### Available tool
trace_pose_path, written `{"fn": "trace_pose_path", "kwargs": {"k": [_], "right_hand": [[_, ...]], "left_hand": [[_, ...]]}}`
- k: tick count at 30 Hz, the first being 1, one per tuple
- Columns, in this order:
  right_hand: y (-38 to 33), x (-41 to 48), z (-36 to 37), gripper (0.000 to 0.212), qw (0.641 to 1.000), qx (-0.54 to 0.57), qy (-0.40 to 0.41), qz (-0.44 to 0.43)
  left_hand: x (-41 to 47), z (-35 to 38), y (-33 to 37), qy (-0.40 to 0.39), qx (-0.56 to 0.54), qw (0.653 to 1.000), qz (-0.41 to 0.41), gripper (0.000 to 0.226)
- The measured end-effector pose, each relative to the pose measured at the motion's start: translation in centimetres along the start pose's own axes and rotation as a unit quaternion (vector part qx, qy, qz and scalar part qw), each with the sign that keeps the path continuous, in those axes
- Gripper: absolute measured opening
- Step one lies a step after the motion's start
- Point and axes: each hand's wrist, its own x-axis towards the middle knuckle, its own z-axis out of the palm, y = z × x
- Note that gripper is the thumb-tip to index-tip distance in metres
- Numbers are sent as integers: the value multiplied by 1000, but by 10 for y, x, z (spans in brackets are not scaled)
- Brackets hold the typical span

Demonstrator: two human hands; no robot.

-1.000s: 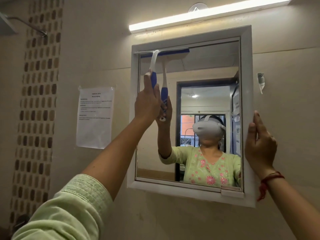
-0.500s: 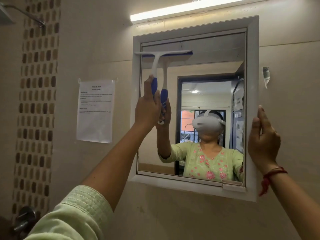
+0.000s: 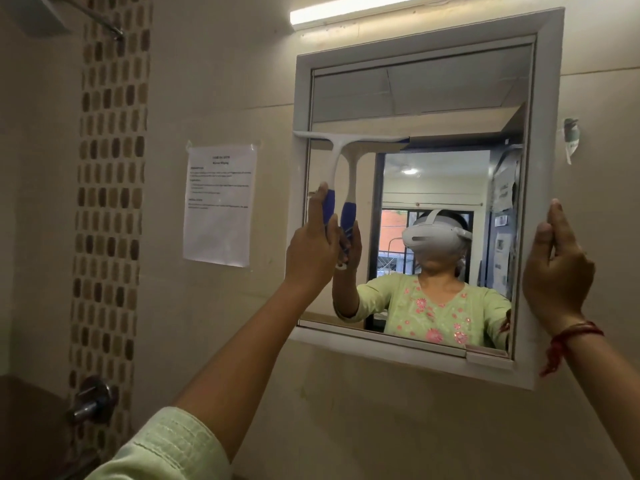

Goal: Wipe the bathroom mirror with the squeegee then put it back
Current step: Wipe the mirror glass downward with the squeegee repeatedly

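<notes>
A white-framed mirror [image 3: 545, 98] hangs on the beige wall. My left hand [image 3: 311, 251] grips the blue handle of a white squeegee [image 3: 334, 150]. Its blade lies flat across the left half of the glass, roughly a third of the way down from the top. My right hand [image 3: 556, 268] rests against the mirror's right frame edge with straight fingers pointing up. The glass reflects the person, the hand and the squeegee.
A paper notice [image 3: 220, 206] is taped to the wall left of the mirror. A tube light [image 3: 346, 10] runs above the frame. A metal tap [image 3: 91, 400] and a mosaic tile strip [image 3: 110, 202] are at far left. A small fixture [image 3: 570, 136] sticks out right of the mirror.
My left hand has drawn the squeegee down the glass from near the top edge. My right hand stays on the right frame. The view has moved closer and tilted.
</notes>
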Motion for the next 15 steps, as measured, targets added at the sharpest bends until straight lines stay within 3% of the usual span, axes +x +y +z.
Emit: {"fn": "trace_pose_path", "kwargs": {"k": [15], "right_hand": [[4, 3, 5, 47, 1000, 11, -6, 18]], "left_hand": [[-74, -14, -13, -41, 9, 999, -35, 52]]}}
